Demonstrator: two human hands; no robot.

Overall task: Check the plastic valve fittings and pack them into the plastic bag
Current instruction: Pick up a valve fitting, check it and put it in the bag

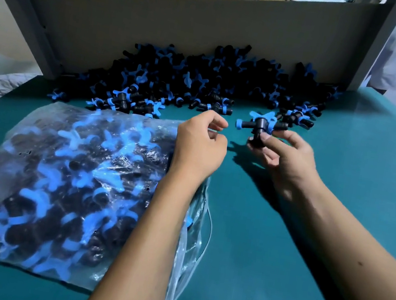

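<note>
From the head camera, the view looks down on a green table [340, 200] with both forearms reaching forward.

The right hand [279, 155] pinches one valve fitting [261, 126] by its lower black stem, thumb and fingers curled round it, and holds it up just above the surface, towards the far middle of the table. The fitting is black, T-shaped, with a blue cap on its left end and a blue winged handle on the right. It appears to be the piece under inspection.

The left hand [200, 145] hovers just to the left of that fitting, apart from it. Its fingers are curled in with the thumb and forefinger tips close together — whether they pinch anything small I cannot tell; nothing shows between them. Its wrist lies over the right edge of the plastic bag [26, 199].

The bag rests on the near left part of the table, clear film, bulging with black-and-blue fittings. Its mouth seems to lie along the right side, near the left forearm, where loose film gathers.

Along the far edge, against a cardboard back wall [185, 32], sits a heap of loose fittings [190, 80], spreading from the far left corner almost to the far right.

Judging by this, the work is well under way — the bag looks mostly full, yet a large heap remains to be checked and packed.
</note>
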